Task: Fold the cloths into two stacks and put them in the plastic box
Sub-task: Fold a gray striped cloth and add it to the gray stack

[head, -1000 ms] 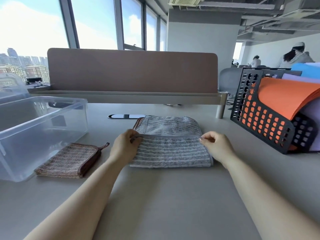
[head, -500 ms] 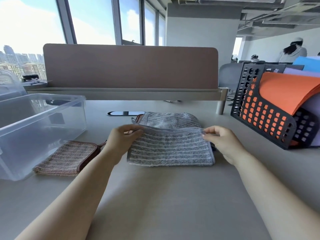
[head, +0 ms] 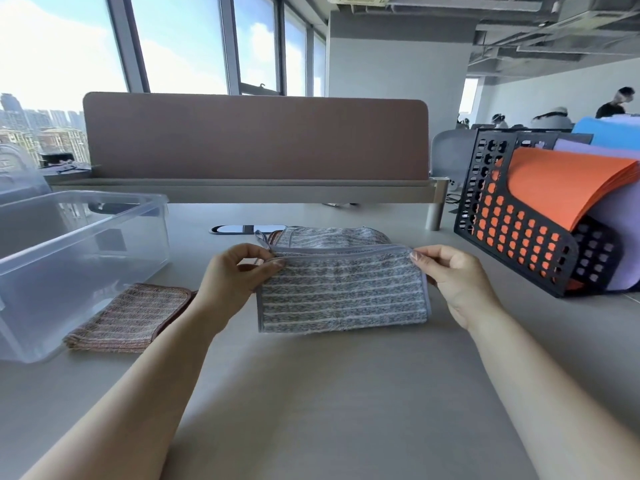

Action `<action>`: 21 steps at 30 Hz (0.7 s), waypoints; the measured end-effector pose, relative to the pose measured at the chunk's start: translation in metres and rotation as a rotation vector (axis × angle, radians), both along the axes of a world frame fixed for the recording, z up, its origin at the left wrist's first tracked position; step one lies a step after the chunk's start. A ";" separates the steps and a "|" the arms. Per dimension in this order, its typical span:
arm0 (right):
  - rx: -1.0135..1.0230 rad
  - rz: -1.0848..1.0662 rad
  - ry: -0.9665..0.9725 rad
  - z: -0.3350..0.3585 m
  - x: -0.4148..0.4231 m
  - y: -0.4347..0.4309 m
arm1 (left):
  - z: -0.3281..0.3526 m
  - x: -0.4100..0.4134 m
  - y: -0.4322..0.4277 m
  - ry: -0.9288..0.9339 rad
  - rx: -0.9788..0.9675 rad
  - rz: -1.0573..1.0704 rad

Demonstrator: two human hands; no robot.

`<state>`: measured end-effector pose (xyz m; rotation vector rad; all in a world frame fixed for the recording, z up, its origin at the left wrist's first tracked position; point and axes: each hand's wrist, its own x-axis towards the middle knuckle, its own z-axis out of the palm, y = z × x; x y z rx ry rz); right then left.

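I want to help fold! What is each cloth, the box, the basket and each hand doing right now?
Front grey cloth: folded, top edge lifted, pinched at both top corners.
Left hand: pinches its left corner.
Right hand: pinches its right corner.
Back grey cloth: lying on the table.
Plastic box: open, no cloths inside.
Brown cloth: folded, flat beside the box.
Black basket: holds orange and purple sheets.

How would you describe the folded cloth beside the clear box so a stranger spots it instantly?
Find the clear plastic box on the left. A folded cloth lies beside its right wall. It is reddish-brown striped, unlike the grey cloth being folded nearby.
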<state>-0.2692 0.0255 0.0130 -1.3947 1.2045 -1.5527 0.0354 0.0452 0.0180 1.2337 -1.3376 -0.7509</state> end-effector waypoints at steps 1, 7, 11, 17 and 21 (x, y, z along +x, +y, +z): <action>-0.009 -0.013 -0.009 0.000 -0.001 0.000 | 0.000 0.000 0.000 -0.015 -0.002 -0.007; -0.019 -0.037 -0.036 0.001 -0.003 0.000 | -0.003 0.000 -0.002 -0.082 -0.050 0.075; -0.043 -0.048 -0.007 0.002 -0.003 0.001 | -0.004 0.001 -0.002 -0.089 -0.092 0.173; -0.096 -0.049 0.026 0.002 -0.003 0.002 | 0.001 0.000 -0.001 -0.064 -0.109 0.198; -0.131 -0.021 0.106 0.003 -0.003 0.003 | 0.001 -0.002 -0.001 -0.052 -0.097 0.166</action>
